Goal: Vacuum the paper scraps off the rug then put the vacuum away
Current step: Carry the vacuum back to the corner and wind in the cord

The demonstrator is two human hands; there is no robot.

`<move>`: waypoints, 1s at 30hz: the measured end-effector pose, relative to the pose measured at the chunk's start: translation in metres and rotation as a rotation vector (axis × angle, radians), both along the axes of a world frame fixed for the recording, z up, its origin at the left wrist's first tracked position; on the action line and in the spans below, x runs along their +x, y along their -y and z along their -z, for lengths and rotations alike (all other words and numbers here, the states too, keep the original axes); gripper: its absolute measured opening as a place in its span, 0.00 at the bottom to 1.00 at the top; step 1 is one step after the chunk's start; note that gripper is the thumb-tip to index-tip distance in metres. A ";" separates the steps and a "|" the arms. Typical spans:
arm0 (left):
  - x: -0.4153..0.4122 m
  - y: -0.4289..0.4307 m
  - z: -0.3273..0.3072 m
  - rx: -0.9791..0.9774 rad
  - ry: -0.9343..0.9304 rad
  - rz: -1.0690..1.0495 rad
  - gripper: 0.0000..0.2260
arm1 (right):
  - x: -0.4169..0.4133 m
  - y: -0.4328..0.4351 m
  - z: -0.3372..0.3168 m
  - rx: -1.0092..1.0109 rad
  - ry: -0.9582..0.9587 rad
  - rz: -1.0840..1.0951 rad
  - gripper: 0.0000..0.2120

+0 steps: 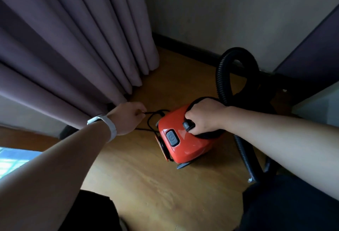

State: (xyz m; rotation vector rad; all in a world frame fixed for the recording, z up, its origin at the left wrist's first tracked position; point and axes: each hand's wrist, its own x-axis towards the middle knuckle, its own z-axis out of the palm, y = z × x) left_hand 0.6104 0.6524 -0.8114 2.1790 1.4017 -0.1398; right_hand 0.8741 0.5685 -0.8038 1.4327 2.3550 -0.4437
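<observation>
Right hand [205, 116] grips black handle [189, 125] of red vacuum [183, 139] on wooden floor [146, 184]. Left hand [128, 117] fingers pinch black cord [155, 114] near curtain [73, 47].

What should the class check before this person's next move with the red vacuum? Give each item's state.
1. Right hand grips the handle of the vacuum: ok.
2. Left hand pinches the power cord: ok.
3. Cord wound in: not ok, loose loops show beside the vacuum.
4. Plug out of the socket: cannot tell, hidden.
5. Hose clear of the wheels: cannot tell.
</observation>
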 end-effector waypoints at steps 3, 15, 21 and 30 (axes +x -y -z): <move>-0.013 -0.002 -0.007 -0.011 0.036 -0.020 0.06 | 0.010 0.006 -0.007 -0.007 0.021 0.003 0.15; 0.019 -0.012 0.000 -0.035 -0.023 0.065 0.08 | 0.046 0.045 -0.068 0.122 -0.006 0.254 0.24; 0.025 -0.007 0.005 -0.052 -0.093 0.131 0.11 | 0.059 0.049 -0.076 0.207 -0.095 0.297 0.26; 0.040 0.000 0.001 -0.166 0.143 0.195 0.11 | 0.074 0.051 -0.097 0.276 -0.241 0.386 0.24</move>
